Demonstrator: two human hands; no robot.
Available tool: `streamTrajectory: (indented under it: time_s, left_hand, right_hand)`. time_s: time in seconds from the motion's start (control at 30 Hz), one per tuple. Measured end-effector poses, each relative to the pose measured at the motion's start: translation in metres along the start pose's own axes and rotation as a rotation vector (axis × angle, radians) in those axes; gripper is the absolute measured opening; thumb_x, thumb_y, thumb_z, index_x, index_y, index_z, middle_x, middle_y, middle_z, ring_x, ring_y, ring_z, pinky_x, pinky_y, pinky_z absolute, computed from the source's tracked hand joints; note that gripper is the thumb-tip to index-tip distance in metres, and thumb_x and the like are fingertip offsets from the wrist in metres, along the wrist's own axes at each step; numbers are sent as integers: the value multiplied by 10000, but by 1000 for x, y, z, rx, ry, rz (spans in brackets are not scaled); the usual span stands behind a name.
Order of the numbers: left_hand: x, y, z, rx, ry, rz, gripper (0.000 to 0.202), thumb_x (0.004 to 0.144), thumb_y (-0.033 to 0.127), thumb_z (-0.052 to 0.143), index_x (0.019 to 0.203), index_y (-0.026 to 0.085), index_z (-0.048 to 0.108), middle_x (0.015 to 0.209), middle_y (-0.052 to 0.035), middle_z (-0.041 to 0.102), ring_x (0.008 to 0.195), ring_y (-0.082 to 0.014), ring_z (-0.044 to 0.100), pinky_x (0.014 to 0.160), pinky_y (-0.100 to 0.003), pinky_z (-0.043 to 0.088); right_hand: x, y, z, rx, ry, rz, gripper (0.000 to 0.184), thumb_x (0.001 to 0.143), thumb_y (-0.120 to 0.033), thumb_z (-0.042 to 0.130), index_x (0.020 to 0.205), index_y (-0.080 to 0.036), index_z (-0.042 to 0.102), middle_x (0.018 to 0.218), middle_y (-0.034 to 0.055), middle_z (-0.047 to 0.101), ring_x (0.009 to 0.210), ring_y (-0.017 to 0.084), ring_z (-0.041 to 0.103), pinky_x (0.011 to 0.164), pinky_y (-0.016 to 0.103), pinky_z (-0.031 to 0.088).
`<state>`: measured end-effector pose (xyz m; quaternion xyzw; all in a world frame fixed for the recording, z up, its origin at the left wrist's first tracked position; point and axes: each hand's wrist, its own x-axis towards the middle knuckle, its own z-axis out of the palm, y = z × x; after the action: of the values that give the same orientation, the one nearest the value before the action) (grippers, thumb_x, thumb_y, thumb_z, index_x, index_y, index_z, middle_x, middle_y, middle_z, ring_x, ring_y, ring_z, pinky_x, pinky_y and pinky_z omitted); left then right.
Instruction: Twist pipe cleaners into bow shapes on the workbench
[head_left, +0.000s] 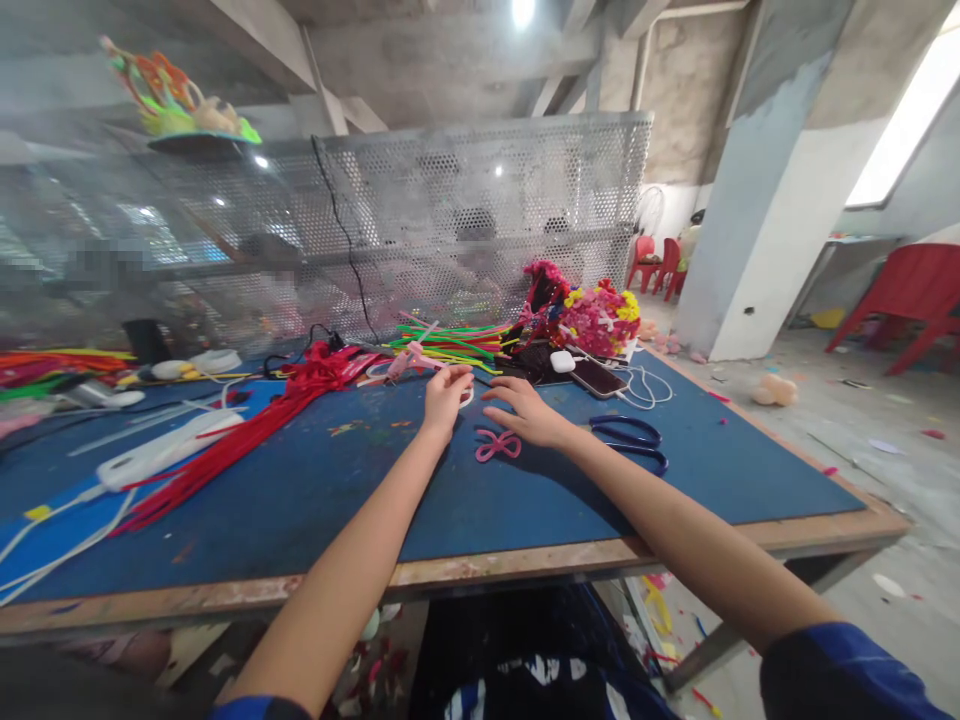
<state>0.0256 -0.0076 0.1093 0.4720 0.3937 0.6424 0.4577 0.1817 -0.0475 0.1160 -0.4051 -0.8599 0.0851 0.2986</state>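
My left hand reaches forward over the blue table top, its fingers curled round a thin white pipe cleaner. My right hand lies palm down just to its right, fingers stretched out flat and holding nothing. A small pink pipe-cleaner bow lies on the table right under my right wrist. Blue-handled scissors rest to the right of that hand. Beyond my hands lies a bundle of green, yellow and pink pipe cleaners.
A red pipe-cleaner bundle crosses the left side beside a white power strip. A phone, white earbud case, cable and a heap of finished flowers sit at the back right. A perforated metal screen stands behind. Red chairs stand at right.
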Motion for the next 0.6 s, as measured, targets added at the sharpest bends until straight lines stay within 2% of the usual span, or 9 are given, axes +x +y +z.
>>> streamTrajectory:
  time_s: [0.1,0.27,0.4,0.6]
  left_hand:
    - [4,-4,-3,72,66,70,175,574,240,629,722,154,597,646,9,573,581,-99,535,511,-195,398]
    - [8,-13,-6,196,109,183,116,598,214,569,698,157,585,671,-6,591,639,-125,558,583,-232,439]
    - [9,-18,-8,285,134,232,115,628,216,536,722,163,575,674,-8,596,658,-141,576,626,-258,461]
    - [8,-21,-12,450,150,328,104,668,175,502,747,157,566,732,-40,612,702,-162,590,716,-304,474]
  right_hand:
    - [9,-4,20,-156,97,71,408,910,-379,310,1202,-159,489,1272,152,428,1211,237,346,982,427,281]
    - [23,-8,47,-360,111,63,423,897,-418,325,1183,-157,496,1308,167,407,1257,298,266,970,484,248]
    - [25,-9,54,-446,64,18,444,874,-463,359,1135,-147,530,1286,153,444,1263,291,259,1000,464,196]
    - [23,-14,56,-522,26,15,491,901,-448,269,1205,-124,477,1327,163,396,1293,287,190,1017,460,148]
